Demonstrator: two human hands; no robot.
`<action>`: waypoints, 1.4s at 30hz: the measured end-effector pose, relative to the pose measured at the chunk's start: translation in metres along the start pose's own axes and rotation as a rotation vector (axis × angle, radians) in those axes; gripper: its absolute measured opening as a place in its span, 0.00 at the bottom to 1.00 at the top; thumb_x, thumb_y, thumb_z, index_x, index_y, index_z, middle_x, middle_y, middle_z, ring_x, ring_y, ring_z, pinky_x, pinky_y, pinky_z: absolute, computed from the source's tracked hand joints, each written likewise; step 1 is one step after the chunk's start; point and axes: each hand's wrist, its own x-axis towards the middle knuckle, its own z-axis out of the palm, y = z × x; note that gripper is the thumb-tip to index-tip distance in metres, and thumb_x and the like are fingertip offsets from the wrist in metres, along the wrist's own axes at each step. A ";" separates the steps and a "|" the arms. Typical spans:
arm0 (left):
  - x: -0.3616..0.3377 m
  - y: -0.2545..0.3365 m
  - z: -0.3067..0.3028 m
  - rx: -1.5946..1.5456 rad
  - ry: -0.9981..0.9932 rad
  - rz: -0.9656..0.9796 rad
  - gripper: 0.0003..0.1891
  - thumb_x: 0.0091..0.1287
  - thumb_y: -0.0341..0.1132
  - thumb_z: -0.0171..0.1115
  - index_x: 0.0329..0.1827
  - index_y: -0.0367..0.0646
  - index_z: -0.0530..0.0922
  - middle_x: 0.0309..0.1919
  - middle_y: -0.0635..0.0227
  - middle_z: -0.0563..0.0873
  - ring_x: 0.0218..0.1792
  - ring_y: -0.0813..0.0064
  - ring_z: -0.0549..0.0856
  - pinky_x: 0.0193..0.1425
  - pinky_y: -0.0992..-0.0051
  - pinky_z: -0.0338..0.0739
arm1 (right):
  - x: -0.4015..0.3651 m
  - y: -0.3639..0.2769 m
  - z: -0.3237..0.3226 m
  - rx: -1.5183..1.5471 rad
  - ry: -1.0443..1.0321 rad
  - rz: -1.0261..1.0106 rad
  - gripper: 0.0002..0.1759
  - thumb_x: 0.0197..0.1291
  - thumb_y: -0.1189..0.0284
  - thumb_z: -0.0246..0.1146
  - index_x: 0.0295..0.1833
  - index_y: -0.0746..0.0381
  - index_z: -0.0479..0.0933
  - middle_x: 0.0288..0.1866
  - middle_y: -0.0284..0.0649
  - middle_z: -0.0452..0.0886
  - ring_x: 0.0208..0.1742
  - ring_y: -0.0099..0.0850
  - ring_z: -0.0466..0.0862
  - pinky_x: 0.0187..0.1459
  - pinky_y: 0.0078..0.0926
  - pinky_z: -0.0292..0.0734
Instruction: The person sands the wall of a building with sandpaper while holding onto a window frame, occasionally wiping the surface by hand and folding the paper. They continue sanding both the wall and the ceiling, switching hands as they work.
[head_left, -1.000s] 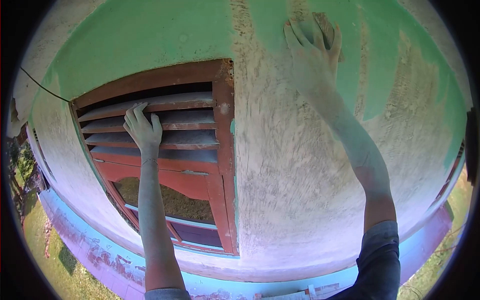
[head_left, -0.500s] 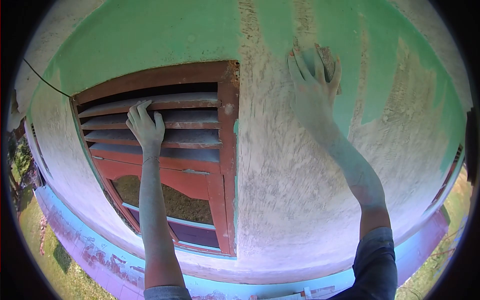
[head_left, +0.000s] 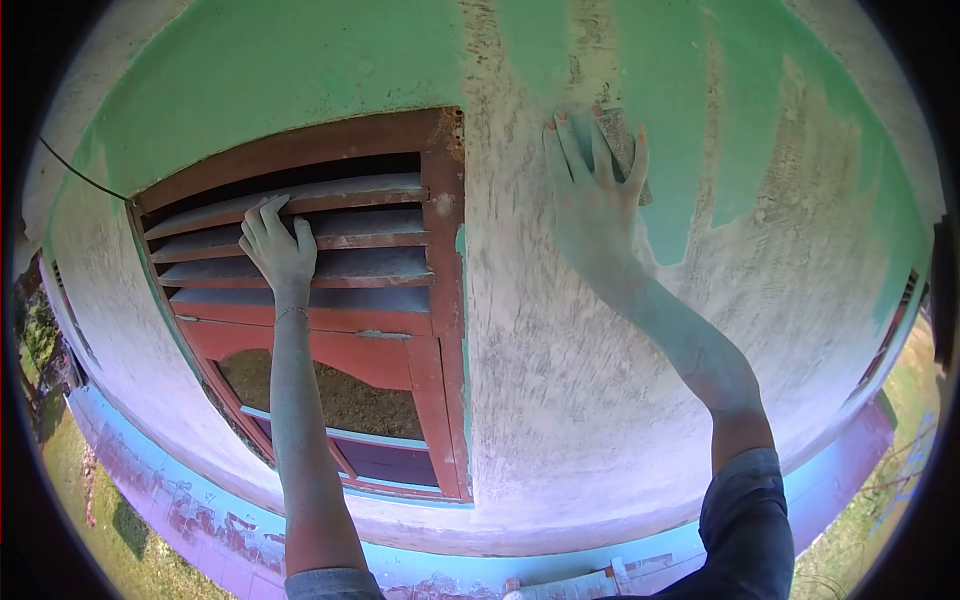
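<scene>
On the red-brown louvred window frame (head_left: 447, 260), my left hand (head_left: 280, 243) hooks its fingers over the edge of an upper slat (head_left: 350, 193). Dust coats my right hand (head_left: 597, 190), which presses a flat, rough, greyish pad (head_left: 620, 140) against the wall. The pad shows between the thumb and fingers, partly covered by the hand. Green paint (head_left: 400, 60) covers the upper wall. Below and around the right hand the wall surface (head_left: 570, 400) is whitish and scraped, with bare streaks running up through the green.
Below the slats are glass panes (head_left: 370, 400) in the red frame. A dark cable (head_left: 85, 172) meets the window's upper left corner. A pale blue and purple ledge (head_left: 200, 500) runs along the wall's foot, with a wooden piece (head_left: 570, 587) at the bottom. Grass lies beyond both sides.
The view has shifted slightly, so the window sits a little further left and up. My right hand and the pad have moved slightly down the wall. My left hand keeps its hold on the slat.
</scene>
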 end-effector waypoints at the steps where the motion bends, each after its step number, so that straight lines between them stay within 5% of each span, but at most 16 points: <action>1: 0.003 -0.002 0.001 0.003 0.007 0.008 0.21 0.60 0.35 0.64 0.59 0.48 0.79 0.59 0.61 0.80 0.64 0.56 0.77 0.66 0.55 0.67 | 0.010 0.009 0.002 0.045 -0.015 0.003 0.34 0.60 0.71 0.65 0.75 0.57 0.75 0.78 0.33 0.75 0.79 0.38 0.71 0.82 0.72 0.35; 5: 0.002 0.002 0.001 0.000 0.005 0.005 0.21 0.60 0.35 0.64 0.59 0.49 0.79 0.59 0.62 0.80 0.63 0.57 0.77 0.67 0.55 0.66 | 0.102 0.057 0.006 -0.053 0.013 0.070 0.31 0.63 0.70 0.62 0.73 0.59 0.77 0.77 0.36 0.76 0.80 0.38 0.70 0.82 0.72 0.33; 8: 0.002 -0.002 0.000 0.009 0.006 0.006 0.21 0.61 0.35 0.63 0.59 0.49 0.79 0.59 0.62 0.80 0.63 0.57 0.77 0.67 0.55 0.66 | 0.103 0.053 0.005 -0.058 -0.026 0.129 0.31 0.63 0.70 0.63 0.74 0.59 0.76 0.76 0.34 0.77 0.80 0.37 0.70 0.82 0.71 0.35; 11: 0.004 0.001 0.001 -0.006 -0.003 -0.002 0.21 0.61 0.35 0.63 0.59 0.49 0.78 0.59 0.63 0.80 0.63 0.58 0.77 0.67 0.55 0.66 | 0.035 0.010 0.002 -0.083 -0.004 -0.104 0.31 0.64 0.70 0.63 0.74 0.57 0.75 0.75 0.32 0.78 0.80 0.37 0.70 0.82 0.69 0.37; 14: 0.005 0.001 0.000 -0.002 0.010 0.010 0.21 0.61 0.35 0.63 0.60 0.49 0.78 0.59 0.63 0.80 0.63 0.58 0.77 0.67 0.55 0.66 | 0.030 0.034 0.007 0.057 0.011 -0.280 0.31 0.64 0.73 0.62 0.75 0.55 0.74 0.74 0.31 0.79 0.82 0.36 0.67 0.83 0.69 0.36; 17: 0.003 -0.001 0.000 0.014 0.007 0.010 0.21 0.61 0.35 0.63 0.60 0.49 0.78 0.59 0.62 0.80 0.63 0.57 0.77 0.67 0.55 0.66 | 0.082 0.087 0.003 -0.168 -0.071 0.019 0.33 0.65 0.74 0.62 0.77 0.53 0.72 0.75 0.30 0.77 0.83 0.34 0.65 0.84 0.69 0.31; 20: 0.002 0.002 0.000 0.010 -0.010 -0.009 0.21 0.61 0.35 0.63 0.60 0.49 0.78 0.59 0.62 0.80 0.64 0.57 0.77 0.67 0.55 0.66 | 0.078 0.081 0.007 -0.124 -0.043 0.020 0.33 0.65 0.72 0.63 0.77 0.53 0.72 0.75 0.29 0.77 0.81 0.32 0.68 0.84 0.68 0.31; 23: 0.003 0.002 0.000 0.006 0.009 -0.003 0.21 0.62 0.35 0.63 0.60 0.48 0.78 0.59 0.62 0.80 0.64 0.57 0.77 0.67 0.55 0.66 | 0.022 0.035 0.011 -0.031 -0.009 -0.465 0.32 0.64 0.71 0.65 0.76 0.53 0.73 0.75 0.30 0.78 0.79 0.31 0.71 0.84 0.66 0.32; 29: -0.001 0.004 -0.001 0.005 -0.021 -0.009 0.21 0.62 0.35 0.63 0.60 0.48 0.78 0.60 0.61 0.79 0.64 0.57 0.76 0.67 0.55 0.66 | 0.086 0.094 0.007 -0.063 -0.139 0.054 0.33 0.63 0.67 0.67 0.76 0.45 0.73 0.77 0.19 0.75 0.80 0.28 0.70 0.85 0.67 0.28; 32: 0.005 0.001 -0.001 0.004 0.001 0.003 0.21 0.61 0.35 0.63 0.60 0.48 0.78 0.60 0.61 0.79 0.64 0.57 0.76 0.67 0.55 0.66 | 0.041 0.053 0.009 -0.104 -0.055 -0.377 0.32 0.67 0.66 0.66 0.77 0.43 0.73 0.78 0.17 0.74 0.82 0.29 0.68 0.85 0.67 0.30; 35: 0.001 -0.001 0.001 0.013 -0.005 0.004 0.21 0.61 0.35 0.64 0.59 0.48 0.78 0.60 0.61 0.79 0.64 0.57 0.76 0.68 0.55 0.66 | 0.048 0.075 0.021 0.273 0.049 -0.422 0.36 0.61 0.76 0.68 0.75 0.45 0.74 0.75 0.19 0.77 0.78 0.29 0.72 0.86 0.63 0.37; 38: 0.001 0.001 0.000 0.003 -0.006 0.000 0.21 0.61 0.35 0.64 0.59 0.49 0.78 0.60 0.61 0.79 0.64 0.56 0.76 0.68 0.55 0.65 | 0.081 0.104 0.031 0.205 0.046 -0.133 0.36 0.59 0.77 0.69 0.74 0.44 0.75 0.72 0.19 0.80 0.79 0.29 0.72 0.86 0.64 0.39; 41: 0.003 0.001 0.001 0.007 -0.003 0.003 0.21 0.61 0.35 0.64 0.60 0.49 0.79 0.60 0.61 0.79 0.64 0.56 0.77 0.68 0.55 0.66 | 0.050 0.068 0.023 0.031 0.083 -0.378 0.26 0.71 0.63 0.64 0.74 0.41 0.76 0.70 0.18 0.82 0.78 0.21 0.73 0.85 0.66 0.33; 42: 0.002 0.000 0.001 0.008 0.005 0.008 0.21 0.61 0.35 0.64 0.60 0.49 0.79 0.60 0.61 0.80 0.63 0.57 0.77 0.67 0.55 0.66 | 0.048 0.069 0.022 0.174 0.081 -0.442 0.27 0.69 0.68 0.64 0.73 0.42 0.76 0.69 0.18 0.83 0.78 0.24 0.73 0.85 0.65 0.35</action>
